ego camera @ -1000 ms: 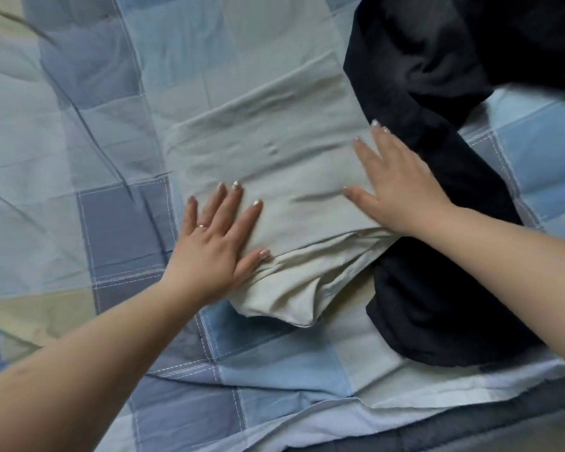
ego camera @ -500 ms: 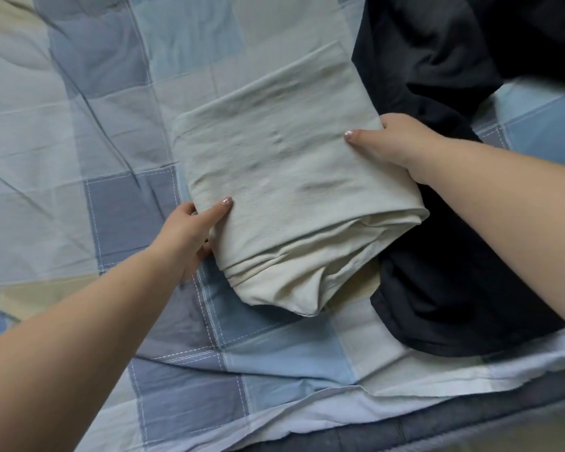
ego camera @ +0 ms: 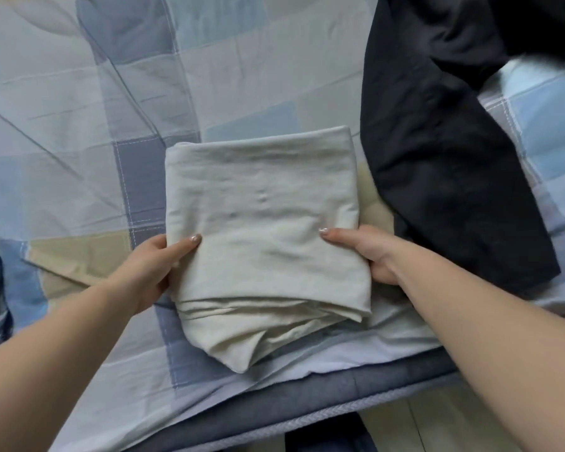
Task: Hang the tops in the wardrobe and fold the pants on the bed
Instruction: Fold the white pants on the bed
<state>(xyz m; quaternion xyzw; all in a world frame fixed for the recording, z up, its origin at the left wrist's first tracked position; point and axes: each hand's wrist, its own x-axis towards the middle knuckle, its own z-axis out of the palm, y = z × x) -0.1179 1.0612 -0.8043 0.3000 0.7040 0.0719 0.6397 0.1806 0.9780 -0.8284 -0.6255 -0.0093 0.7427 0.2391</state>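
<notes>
Cream cotton, folded into a thick square: pale folded pants held at both side edges above the checked bedspread, near the bed's front edge at 6 o'clock. Left hand at 9 o'clock of the bundle, thumb on top and fingers curled out of sight beneath; right hand at 3 o'clock, gripping likewise, thumb flat on the cloth. Folding of this pair apparently finished, with carrying or setting-down the step in hand. Next move, by the look of it: a level lift with both grips kept firm, then a flat placement on a free patch of quilt, since loose layers sag from the near edge at 6 o'clock and could spill open. Dark garment sprawled from 12 to 3 o'clock, just beside the bundle's right edge and still unfolded; whether top or pants, impossible to tell. Crowds the right-hand side, so open space lies toward 9 to 11 o'clock. Grey mattress border and floor visible below.
</notes>
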